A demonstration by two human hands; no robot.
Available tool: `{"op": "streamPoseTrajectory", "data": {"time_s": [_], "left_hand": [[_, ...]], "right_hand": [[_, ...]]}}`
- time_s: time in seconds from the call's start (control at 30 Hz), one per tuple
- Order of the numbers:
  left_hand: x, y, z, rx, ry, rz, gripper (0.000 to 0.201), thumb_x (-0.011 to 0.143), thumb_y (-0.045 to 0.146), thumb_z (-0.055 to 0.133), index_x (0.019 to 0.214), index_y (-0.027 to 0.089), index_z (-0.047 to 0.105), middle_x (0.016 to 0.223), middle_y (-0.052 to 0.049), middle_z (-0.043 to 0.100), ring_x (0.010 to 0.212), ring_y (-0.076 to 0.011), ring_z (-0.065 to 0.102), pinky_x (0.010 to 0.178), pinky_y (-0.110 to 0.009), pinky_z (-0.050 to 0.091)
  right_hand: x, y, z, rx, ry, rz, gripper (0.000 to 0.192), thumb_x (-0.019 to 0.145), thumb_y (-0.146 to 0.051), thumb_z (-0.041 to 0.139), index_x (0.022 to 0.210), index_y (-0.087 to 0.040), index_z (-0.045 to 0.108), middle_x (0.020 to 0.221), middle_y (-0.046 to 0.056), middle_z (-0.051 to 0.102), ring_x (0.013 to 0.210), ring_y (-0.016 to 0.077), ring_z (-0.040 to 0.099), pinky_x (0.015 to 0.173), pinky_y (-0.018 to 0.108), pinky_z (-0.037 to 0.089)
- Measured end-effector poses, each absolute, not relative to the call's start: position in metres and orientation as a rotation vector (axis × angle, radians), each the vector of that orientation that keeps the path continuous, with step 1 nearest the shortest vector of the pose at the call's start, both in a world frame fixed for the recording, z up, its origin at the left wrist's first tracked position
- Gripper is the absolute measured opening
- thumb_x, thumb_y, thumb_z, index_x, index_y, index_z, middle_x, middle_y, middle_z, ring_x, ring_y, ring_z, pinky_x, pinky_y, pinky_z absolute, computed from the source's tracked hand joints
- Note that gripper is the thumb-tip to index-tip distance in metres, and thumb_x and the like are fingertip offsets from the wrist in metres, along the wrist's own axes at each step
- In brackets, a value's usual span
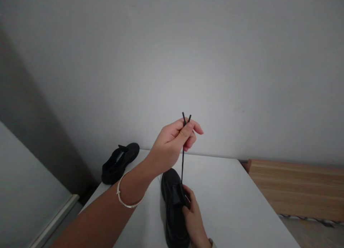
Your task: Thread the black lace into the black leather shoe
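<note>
A black shoe (174, 223) rests on the white table, its toe pointing toward the wall. Pinched between the thumb and fingers of my left hand (174, 140) is a black shoelace (182, 165), pulled taut upward from the shoe. Its two ends poke out above the thumb. My right hand (195, 219) grips the right side of the same shoe near its opening, the thumb over the edge. A second black shoe (120, 162) stands at the back left of the table, its tongue sticking up.
The white table (223, 198) meets a pale wall (172, 69) at its far edge. On the right, lower down, lies a wooden board (292, 190). A white panel (29, 190) stands at the left.
</note>
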State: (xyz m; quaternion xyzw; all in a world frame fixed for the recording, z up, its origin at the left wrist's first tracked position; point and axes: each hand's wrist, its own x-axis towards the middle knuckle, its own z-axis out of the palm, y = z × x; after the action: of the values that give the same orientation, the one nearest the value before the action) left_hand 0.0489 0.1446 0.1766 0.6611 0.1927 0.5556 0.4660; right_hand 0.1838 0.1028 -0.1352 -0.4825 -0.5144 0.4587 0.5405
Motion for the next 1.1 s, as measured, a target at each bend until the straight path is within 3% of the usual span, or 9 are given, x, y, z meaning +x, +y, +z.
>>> {"op": "streamPoseTrajectory", "data": {"time_s": [0.1,0.23,0.43,0.57,0.67,0.77,0.87,0.97,1.1], "left_hand": [[0.048,0.141,0.183,1.698,0.522,1.329,0.026,0.1,0.029,0.046,0.09,0.012,0.064,0.065,-0.001,0.061,0.064,-0.0115,0.055,0.066,-0.023,0.045],[0.051,0.141,0.188,1.827,0.563,1.281,0.027,0.1,0.03,0.049,0.097,0.013,0.07,0.085,-0.005,0.074,0.088,-0.0151,0.066,0.089,-0.026,0.046],[0.06,0.139,0.186,1.951,0.617,1.291,0.024,0.097,0.024,0.054,0.103,0.016,0.076,0.107,-0.006,0.071,0.101,-0.0168,0.064,0.09,-0.026,0.048],[0.058,0.139,0.182,1.943,0.629,1.359,0.027,0.097,0.026,0.054,0.112,0.017,0.074,0.119,-0.007,0.065,0.113,-0.0195,0.06,0.095,-0.028,0.049],[0.054,0.142,0.18,1.968,0.69,1.427,0.031,0.101,0.03,0.048,0.116,0.015,0.072,0.121,-0.008,0.066,0.117,-0.0185,0.058,0.104,-0.029,0.042],[0.053,0.146,0.177,1.909,0.772,1.451,0.036,0.102,0.033,0.046,0.117,0.012,0.07,0.114,-0.009,0.068,0.105,-0.0171,0.062,0.098,-0.028,0.046],[0.055,0.149,0.174,1.851,0.826,1.46,0.036,0.101,0.034,0.046,0.115,0.011,0.07,0.087,-0.005,0.066,0.078,-0.0128,0.061,0.073,-0.023,0.049],[0.057,0.153,0.171,1.815,0.822,1.441,0.04,0.101,0.04,0.045,0.115,0.011,0.069,0.059,0.005,0.043,0.05,-0.0085,0.038,0.048,-0.021,0.033],[0.06,0.155,0.167,1.819,0.81,1.512,0.043,0.102,0.046,0.043,0.116,0.013,0.067,0.061,0.006,0.033,0.05,-0.0084,0.03,0.045,-0.021,0.024]], "right_hand": [[0.193,0.104,-0.115,-1.195,-1.16,1.033,0.053,0.067,-0.028,0.062,0.113,-0.055,0.063,0.123,-0.009,0.067,0.118,0.0364,0.062,0.091,0.056,0.056],[0.203,0.11,-0.02,-1.109,-1.232,0.808,0.041,0.081,-0.044,0.067,0.122,-0.042,0.062,0.121,0.002,0.065,0.104,0.0318,0.062,0.088,0.051,0.056],[0.195,0.125,0.119,-0.634,-1.356,0.675,0.028,0.09,-0.031,0.068,0.117,-0.029,0.065,0.097,0.0,0.066,0.068,0.0124,0.054,0.065,0.027,0.051],[0.192,0.134,0.138,-0.573,-1.401,0.699,0.004,0.09,-0.026,0.068,0.092,-0.023,0.07,0.067,-0.005,0.06,0.053,0.0086,0.047,0.05,0.021,0.042],[0.193,0.143,0.141,-0.588,-1.372,0.718,0.005,0.092,-0.025,0.065,0.093,-0.021,0.068,0.072,-0.004,0.064,0.05,0.0069,0.049,0.046,0.02,0.04],[0.195,0.155,0.147,-0.545,-1.295,0.693,0.004,0.091,-0.025,0.066,0.093,-0.021,0.066,0.077,-0.004,0.064,0.051,0.0061,0.05,0.045,0.02,0.041],[0.195,0.164,0.153,-0.511,-1.297,0.692,0.004,0.09,-0.024,0.066,0.091,-0.021,0.065,0.076,-0.004,0.062,0.053,0.0065,0.053,0.047,0.02,0.044],[0.194,0.163,0.157,-0.535,-1.325,0.695,0.004,0.09,-0.023,0.066,0.091,-0.02,0.065,0.079,-0.004,0.063,0.052,0.0058,0.053,0.046,0.02,0.043],[0.193,0.152,0.16,-0.542,-1.316,0.669,0.003,0.088,-0.021,0.067,0.09,-0.02,0.065,0.079,-0.004,0.063,0.05,0.0046,0.052,0.044,0.019,0.041]]}}
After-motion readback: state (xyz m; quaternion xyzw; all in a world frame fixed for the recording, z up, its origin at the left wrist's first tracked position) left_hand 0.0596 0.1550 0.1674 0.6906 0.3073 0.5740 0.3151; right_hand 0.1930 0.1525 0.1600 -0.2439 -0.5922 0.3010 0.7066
